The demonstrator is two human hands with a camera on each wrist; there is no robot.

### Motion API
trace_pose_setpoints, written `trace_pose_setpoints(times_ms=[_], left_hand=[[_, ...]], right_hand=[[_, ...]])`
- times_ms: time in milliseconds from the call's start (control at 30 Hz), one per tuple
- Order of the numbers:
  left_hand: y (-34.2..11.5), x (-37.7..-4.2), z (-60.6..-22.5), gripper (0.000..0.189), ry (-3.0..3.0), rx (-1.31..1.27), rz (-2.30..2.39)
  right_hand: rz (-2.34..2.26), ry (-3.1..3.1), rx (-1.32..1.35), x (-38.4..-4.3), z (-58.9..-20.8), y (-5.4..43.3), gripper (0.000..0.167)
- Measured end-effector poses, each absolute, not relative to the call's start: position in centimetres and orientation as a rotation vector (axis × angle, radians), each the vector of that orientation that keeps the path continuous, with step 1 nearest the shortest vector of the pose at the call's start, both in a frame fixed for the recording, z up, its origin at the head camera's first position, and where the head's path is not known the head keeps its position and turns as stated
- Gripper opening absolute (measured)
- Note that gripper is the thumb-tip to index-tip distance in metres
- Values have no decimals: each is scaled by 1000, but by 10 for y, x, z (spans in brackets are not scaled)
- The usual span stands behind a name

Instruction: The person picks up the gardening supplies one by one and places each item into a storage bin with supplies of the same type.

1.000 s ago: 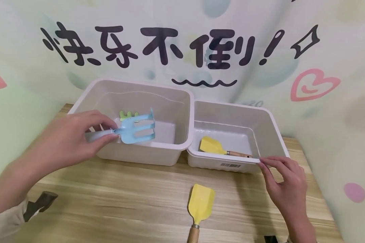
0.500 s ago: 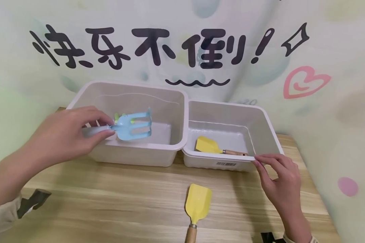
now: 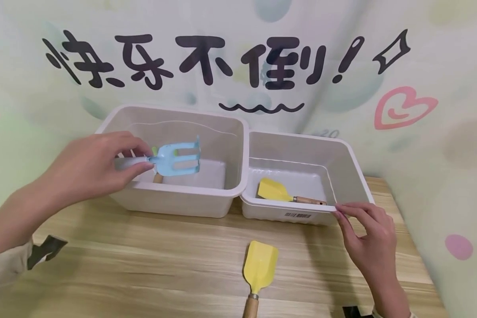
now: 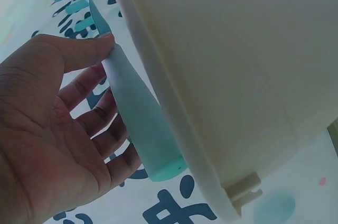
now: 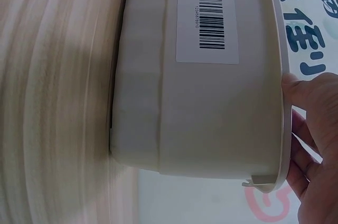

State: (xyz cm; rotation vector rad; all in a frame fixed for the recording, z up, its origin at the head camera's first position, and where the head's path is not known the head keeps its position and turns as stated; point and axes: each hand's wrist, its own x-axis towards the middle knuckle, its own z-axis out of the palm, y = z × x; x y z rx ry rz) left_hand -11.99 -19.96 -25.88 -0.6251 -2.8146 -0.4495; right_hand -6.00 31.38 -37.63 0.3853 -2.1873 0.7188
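Jutting from left hand [image 3: 97,164]; blue fork [image 3: 166,161]

- The rear of the workspace is closed off by a pale backdrop [image 3: 230,20], in which soft folds are formed.
- A row of bold black Chinese characters [image 3: 204,66], ended by an exclamation mark [image 3: 349,56], is printed across the upper part.
- A wavy black line [image 3: 261,109] is set below the characters; a star outline [image 3: 392,51] is placed right of the exclamation mark.
- A pink heart [image 3: 400,115] and, lower down, a purple dot [image 3: 459,247] are printed at the right.
- Blue-green blotches [image 3: 273,8] are scattered across the surface; the lower left is tinted green.
- The table [image 3: 183,251] is finished in light wood grain.
- Soft shadows [image 3: 326,251] are cast on the tabletop.
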Motion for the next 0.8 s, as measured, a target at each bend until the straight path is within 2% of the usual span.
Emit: trace_pose_setpoints(times_ms=[800], left_hand=[[-184,-144,-248,16,-2895,-673,-378]], right_hand=[[736,-2184,387,-61,-376,313,14]])
